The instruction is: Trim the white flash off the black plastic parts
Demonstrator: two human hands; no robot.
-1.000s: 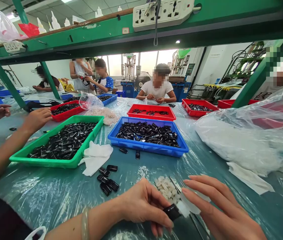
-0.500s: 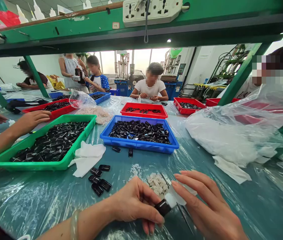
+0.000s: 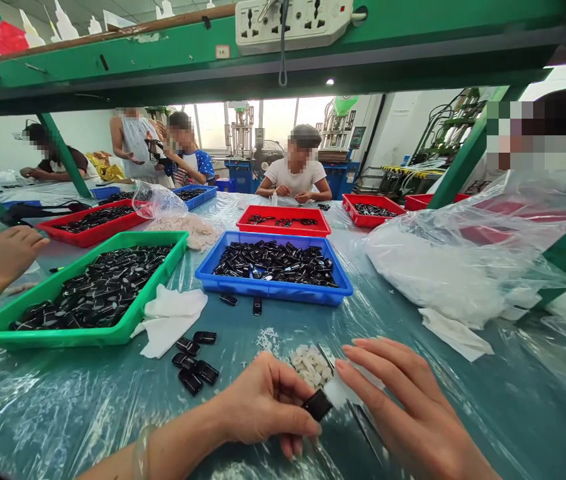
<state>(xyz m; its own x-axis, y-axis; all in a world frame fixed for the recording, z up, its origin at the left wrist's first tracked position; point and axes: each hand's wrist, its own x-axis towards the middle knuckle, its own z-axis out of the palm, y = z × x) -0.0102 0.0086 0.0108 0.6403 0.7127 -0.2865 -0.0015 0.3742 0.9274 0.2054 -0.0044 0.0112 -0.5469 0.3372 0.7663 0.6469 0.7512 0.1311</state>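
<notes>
Left hand (image 3: 263,407): black piece (image 3: 317,405) gripped between thumb and fingers, held tilted above the tabletop (image 3: 403,313) on its near side, free end pointed at the right hand (image 3: 407,393)

Right hand: fingers stretched out, thumb hidden; a thin white tissue (image 3: 335,393) is touched by the fingertips, but whether it is pinched can't be told. Tissue is just beside the black piece, contact unclear

Bracelet (image 3: 141,453) is worn on the left wrist

Tweezers (image 3: 365,427) are partly covered by the tissue and right hand. Pile of pale chips (image 3: 310,365) is seen just beyond the left fingers, white shreds (image 3: 267,340) scattered next to it, farther from the near edge

Five loose black pieces (image 3: 206,372) are grouped left of the shreds; two more (image 3: 257,306) are laid by the near edge of the blue tray (image 3: 273,291), which is filled with the same kind

Green tray (image 3: 63,337), also filled, is set towards the tabletop's left edge; white cloth (image 3: 175,313) is bunched against its right side. A co-worker's hand (image 3: 10,257) is seen past its left side

Red tray (image 3: 283,230) with fewer pieces is placed right behind the blue one. Large clear bag (image 3: 453,267) with white contents is spread towards the right edge, white paper (image 3: 455,333) lying at its near side

Far edge: person in a white T-shirt (image 3: 297,175) is seated there. Green shelf (image 3: 113,67) with socket strip (image 3: 293,27) is mounted overhead
</notes>
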